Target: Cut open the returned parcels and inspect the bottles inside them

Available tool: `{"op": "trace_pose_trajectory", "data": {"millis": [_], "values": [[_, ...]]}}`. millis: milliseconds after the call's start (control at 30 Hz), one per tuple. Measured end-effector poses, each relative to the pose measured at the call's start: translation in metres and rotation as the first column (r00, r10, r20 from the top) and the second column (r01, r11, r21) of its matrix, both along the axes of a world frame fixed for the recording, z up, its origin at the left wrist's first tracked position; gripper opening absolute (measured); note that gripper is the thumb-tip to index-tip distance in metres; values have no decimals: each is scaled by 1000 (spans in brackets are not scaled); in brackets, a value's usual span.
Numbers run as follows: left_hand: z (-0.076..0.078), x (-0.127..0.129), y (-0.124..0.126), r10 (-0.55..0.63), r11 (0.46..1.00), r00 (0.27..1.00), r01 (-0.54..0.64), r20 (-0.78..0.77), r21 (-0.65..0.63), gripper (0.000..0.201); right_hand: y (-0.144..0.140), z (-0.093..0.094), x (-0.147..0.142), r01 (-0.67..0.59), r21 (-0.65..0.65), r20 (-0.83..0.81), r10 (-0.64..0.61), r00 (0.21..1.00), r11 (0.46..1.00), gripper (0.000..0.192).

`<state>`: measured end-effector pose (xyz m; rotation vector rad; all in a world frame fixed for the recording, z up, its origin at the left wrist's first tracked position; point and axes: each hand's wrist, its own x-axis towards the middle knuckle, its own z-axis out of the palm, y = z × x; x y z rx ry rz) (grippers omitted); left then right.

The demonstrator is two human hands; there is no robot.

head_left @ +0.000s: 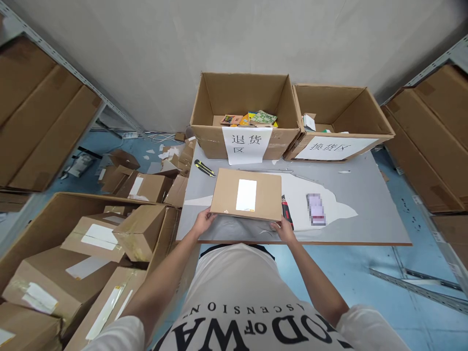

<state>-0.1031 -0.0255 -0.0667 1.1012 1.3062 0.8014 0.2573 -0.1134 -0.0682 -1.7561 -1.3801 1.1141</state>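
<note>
Both hands grip a flat cardboard parcel [246,194] by its near corners: left hand [204,221] pinching the left corner, right hand [283,229] the right. Its near edge sits just inside the table [365,204] edge. A red box cutter [287,211] lies just beside the right hand; bare tabletop opens farther right. Two open cartons [244,141] stand beyond.

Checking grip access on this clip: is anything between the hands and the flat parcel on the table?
Nothing visible. The left hand and right hand already touch the near corners of the parcel. The red cutter lies just beside its right edge.
</note>
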Motion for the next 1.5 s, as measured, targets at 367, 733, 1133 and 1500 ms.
{"op": "trace_pose_trajectory", "data": {"millis": [367,733,1133,1500], "values": [[8,3,4,-20,998,992,27,-122,57,33,21,5,7,29,36,-68,-27,997,999,48],[85,12,23,40,926,896,133,-443,352,40,57,106,36,-21,131,375,-30,926,991,48],[74,15,20,126,965,865,7,-485,263,44,59,85,21,20,10,401,-22,916,1000,60],[59,16,33,88,983,965,-44,-246,180,57,82,76,23,140,-53,335,-115,935,989,60]]}}
